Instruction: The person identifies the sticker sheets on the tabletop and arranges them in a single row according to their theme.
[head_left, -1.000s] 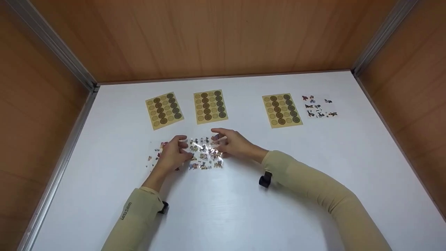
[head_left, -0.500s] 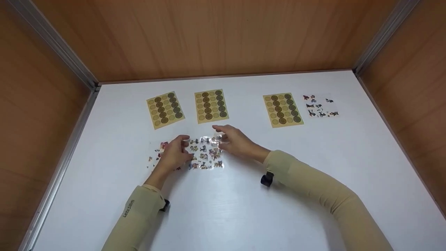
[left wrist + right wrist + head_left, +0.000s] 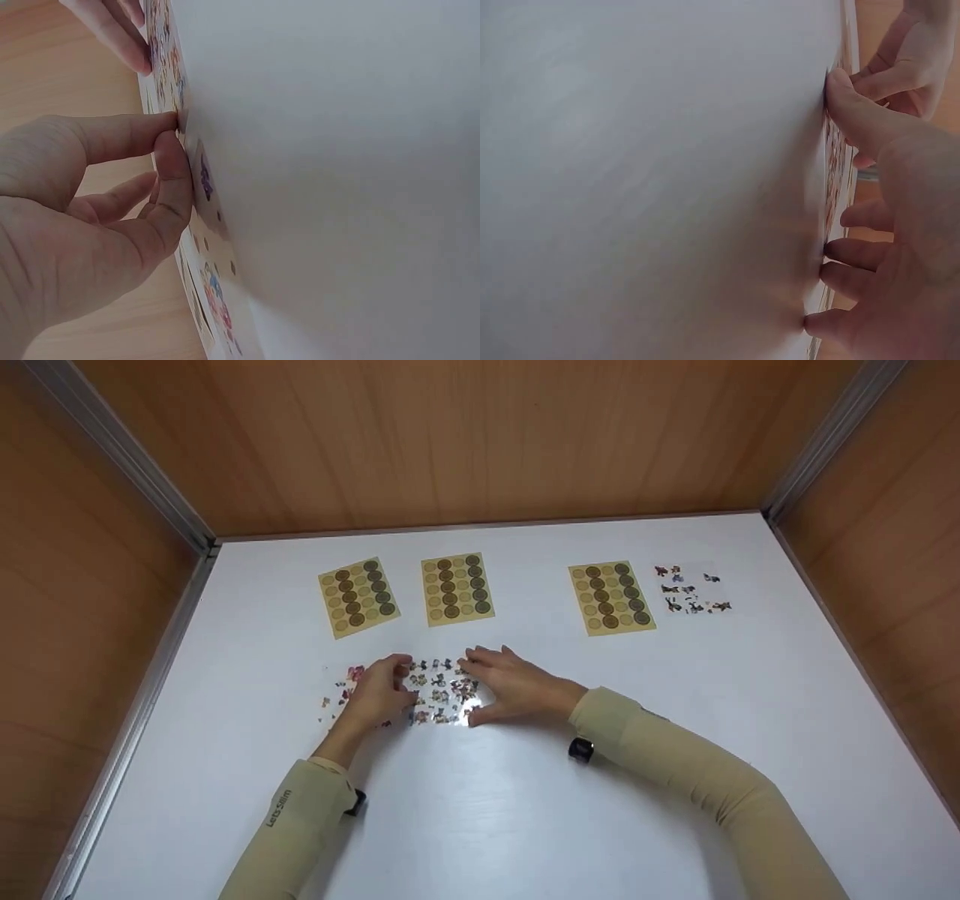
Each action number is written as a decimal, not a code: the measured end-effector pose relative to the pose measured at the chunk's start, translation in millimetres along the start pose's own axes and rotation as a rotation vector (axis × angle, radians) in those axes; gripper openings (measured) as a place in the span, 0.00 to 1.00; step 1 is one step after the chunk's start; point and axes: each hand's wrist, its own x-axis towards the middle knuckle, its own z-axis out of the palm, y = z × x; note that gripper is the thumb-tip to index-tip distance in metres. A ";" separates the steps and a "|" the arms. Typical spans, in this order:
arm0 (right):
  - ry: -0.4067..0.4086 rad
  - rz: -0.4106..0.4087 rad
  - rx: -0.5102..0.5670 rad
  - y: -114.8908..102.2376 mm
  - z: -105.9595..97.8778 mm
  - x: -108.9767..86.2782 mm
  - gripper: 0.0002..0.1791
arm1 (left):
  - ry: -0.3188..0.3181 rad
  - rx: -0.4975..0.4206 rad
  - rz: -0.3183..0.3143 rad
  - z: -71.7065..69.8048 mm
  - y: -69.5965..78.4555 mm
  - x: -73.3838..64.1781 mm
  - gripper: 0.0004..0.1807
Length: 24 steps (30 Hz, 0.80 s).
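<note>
In the head view, a clear sticker sheet (image 3: 440, 681) with rows of small figures lies on the white table between both hands. My left hand (image 3: 376, 690) pinches near its left edge, thumb and curled index finger together in the left wrist view. A second clear sheet (image 3: 328, 703), with red and orange figures, lies partly hidden under that hand. My right hand (image 3: 517, 684) spreads over the right edge of the first sheet, thumb at the near corner and fingers at the far one. In the right wrist view, the right fingertips (image 3: 836, 277) touch down at the surface.
Toward the back lie three yellow sheets of round coin stickers: a left sheet (image 3: 359, 598), a middle sheet (image 3: 457, 589) and a right sheet (image 3: 612, 598). Beside the last is another clear figure sheet (image 3: 692, 588). Wooden walls (image 3: 480, 442) enclose the table (image 3: 480, 817).
My right hand has come down and slightly toward me, its fingers spreading from a narrower pose onto the sheet's right edge. The left hand has stayed nearly in place.
</note>
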 end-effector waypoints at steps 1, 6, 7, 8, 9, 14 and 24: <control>-0.006 0.003 0.003 0.8 -0.7 -0.2 0.58 | -0.001 0.007 0.006 0.3 0.3 0.3 0.35; -0.024 0.007 0.003 4.7 -2.9 -0.4 0.58 | -0.005 0.033 0.018 1.0 2.5 1.6 0.34; -0.023 0.007 0.000 5.3 -3.1 -0.2 0.58 | -0.007 0.037 0.020 1.1 3.0 1.9 0.34; -0.021 0.006 -0.004 5.8 -3.3 0.0 0.58 | -0.006 0.041 0.019 1.4 3.5 2.1 0.34; -0.020 0.006 -0.006 6.1 -3.5 0.1 0.58 | -0.006 0.045 0.018 1.7 4.1 2.2 0.35; -0.039 0.007 -0.018 6.8 -3.6 0.8 0.58 | -0.006 0.062 0.009 3.9 5.3 0.9 0.37; -0.065 0.010 -0.013 3.4 -4.3 1.3 0.57 | -0.014 0.061 0.003 4.3 1.6 -0.6 0.37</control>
